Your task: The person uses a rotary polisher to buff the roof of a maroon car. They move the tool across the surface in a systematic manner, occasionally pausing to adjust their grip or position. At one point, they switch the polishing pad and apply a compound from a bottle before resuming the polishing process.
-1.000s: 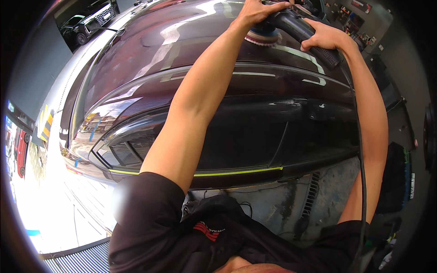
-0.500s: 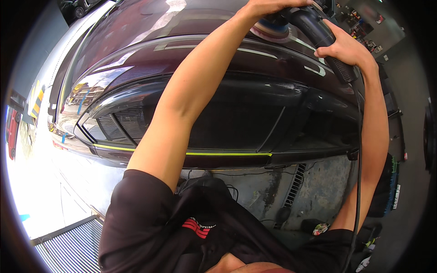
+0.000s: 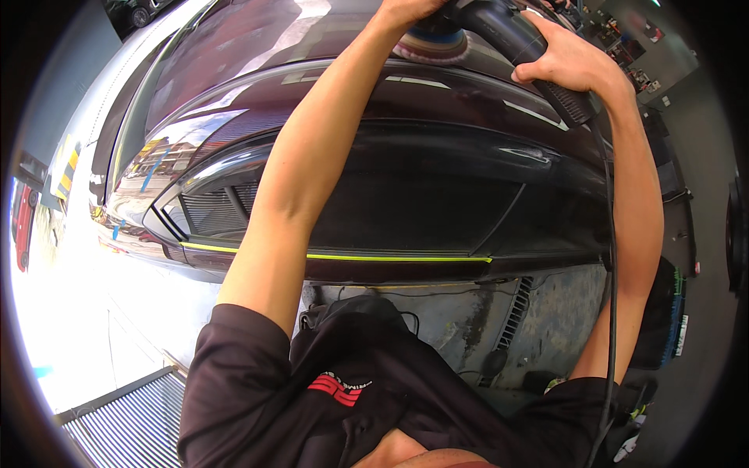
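Right hand (image 3: pixel 576 61) clasps the polisher (image 3: pixel 501 33); left hand (image 3: pixel 412 9) I can't tell. I see a cord (image 3: pixel 612 312) crossing the right arm (image 3: pixel 640 226).

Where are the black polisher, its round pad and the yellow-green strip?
Black polisher (image 3: pixel 501 33): head view, on its barrel.
Round pad (image 3: pixel 433 51): head view, on its side.
Yellow-green strip (image 3: pixel 398 258): head view, on its longer visible stretch.

We see a black polisher (image 3: pixel 501 33) with a matching black cord (image 3: pixel 612 273) and a pale pad (image 3: pixel 433 54) banded in blue. The car (image 3: pixel 445 95) is dark maroon, glossy and streaked with white reflections, and a yellow-green strip (image 3: pixel 374 258) lines its black side window (image 3: pixel 406 207). Our shirt (image 3: pixel 328 421) is black with a red-and-white print; the floor (image 3: pixel 449 308) is mottled grey, the grate (image 3: pixel 129 425) finely striped.
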A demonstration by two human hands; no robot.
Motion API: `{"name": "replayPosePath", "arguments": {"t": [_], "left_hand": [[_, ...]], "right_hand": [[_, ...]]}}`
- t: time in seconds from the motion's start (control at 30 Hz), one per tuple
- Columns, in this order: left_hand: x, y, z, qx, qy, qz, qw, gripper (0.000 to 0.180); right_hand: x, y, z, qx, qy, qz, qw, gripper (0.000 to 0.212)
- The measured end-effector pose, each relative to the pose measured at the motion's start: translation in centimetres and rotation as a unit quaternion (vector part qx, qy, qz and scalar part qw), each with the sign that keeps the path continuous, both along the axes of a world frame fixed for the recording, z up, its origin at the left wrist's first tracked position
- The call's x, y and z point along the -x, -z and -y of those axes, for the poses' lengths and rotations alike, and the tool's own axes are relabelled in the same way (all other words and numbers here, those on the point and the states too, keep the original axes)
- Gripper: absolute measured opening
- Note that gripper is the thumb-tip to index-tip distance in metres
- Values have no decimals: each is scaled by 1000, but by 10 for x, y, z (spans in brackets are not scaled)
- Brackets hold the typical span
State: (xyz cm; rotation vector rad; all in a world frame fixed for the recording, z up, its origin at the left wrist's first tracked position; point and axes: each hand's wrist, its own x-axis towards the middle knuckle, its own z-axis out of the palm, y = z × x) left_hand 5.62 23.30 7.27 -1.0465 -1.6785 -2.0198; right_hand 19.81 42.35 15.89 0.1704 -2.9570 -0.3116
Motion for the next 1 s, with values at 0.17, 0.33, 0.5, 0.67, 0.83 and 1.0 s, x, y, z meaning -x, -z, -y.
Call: {"name": "replayPosePath", "arguments": {"t": [0.17,0.33,0.5,0.67,0.83,1.0], "left_hand": [[3,3,57,-2,-29,15,999,53],[8,10,119,-27,-48,35,998,55],[17,20,187,-50,-86,42,994,54],[22,35,255,-72,-121,39,989,45],[32,51,314,-128,-206,-42,969,40],[32,70,371,-169,-176,39,969,34]], "right_hand": [[16,-5,50,-12,-34,25,999,111],[35,-10,113,-21,-38,54,998,114],[54,-13,180,15,-75,101,992,107],[78,-4,242,18,-131,97,986,103],[101,-1,299,-17,-193,101,976,104],[123,2,348,12,-257,143,956,110]]}}
